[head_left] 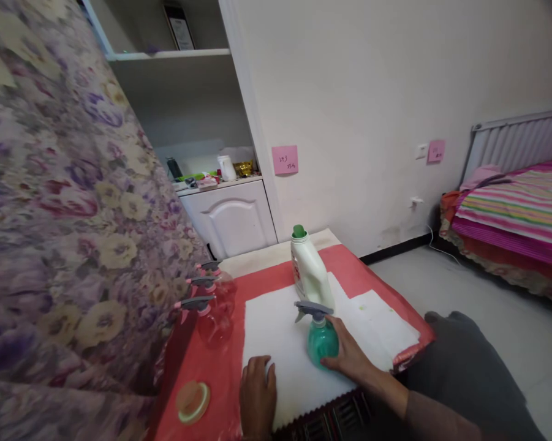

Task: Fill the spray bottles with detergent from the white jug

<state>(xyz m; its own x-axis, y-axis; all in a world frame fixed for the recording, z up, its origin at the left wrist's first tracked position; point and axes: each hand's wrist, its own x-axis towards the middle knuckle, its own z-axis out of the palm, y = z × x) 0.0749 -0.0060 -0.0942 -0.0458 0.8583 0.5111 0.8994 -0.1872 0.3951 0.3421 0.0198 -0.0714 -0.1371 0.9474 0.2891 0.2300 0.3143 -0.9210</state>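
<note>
My right hand (349, 352) is wrapped round the body of a green spray bottle (321, 344) with a grey trigger head. The bottle stands upright on, or just above, the white cloth (285, 343). My left hand (258, 392) rests at the cloth's left edge, fingers stretched forward and holding nothing. Behind the green bottle is a white jug (310, 266) with a green spout and no cap on. Along the table's left side stand several clear pink spray bottles (214, 321) with grey heads. Near the front left lies a round cap (193, 401), orange with a pale rim.
The table has a red cover (206, 367). A floral curtain (87, 245) hangs close on the left. Behind stands a white cabinet (232, 217) with small items on its shelf. A bed (524, 208) is at the far right, and a dark grey trouser leg (464, 380) is beside the table.
</note>
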